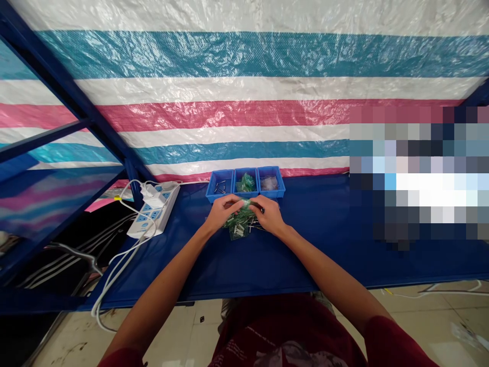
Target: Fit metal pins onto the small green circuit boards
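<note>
My left hand (221,213) and my right hand (270,215) meet over the middle of the blue table, thumbs and fingers closed on the top of a small green plastic bag (246,203). Just below them on the table lie more green bag plastic (239,230) and several small silver metal pins (252,223). Which pieces are inside the plastic and which are loose is hard to make out. Behind my hands stand three blue bins: the left bin (208,189) holds a few metal pins, the middle bin (245,194) green bags, the right bin (280,192) clear plastic bags.
A white power strip (162,216) with plugs and cables (118,260) sits at the table's left. Blue metal frame bars (72,86) rise on that side. Striped plastic sheeting (237,112) hangs behind the table (321,234). The right side is pixelated.
</note>
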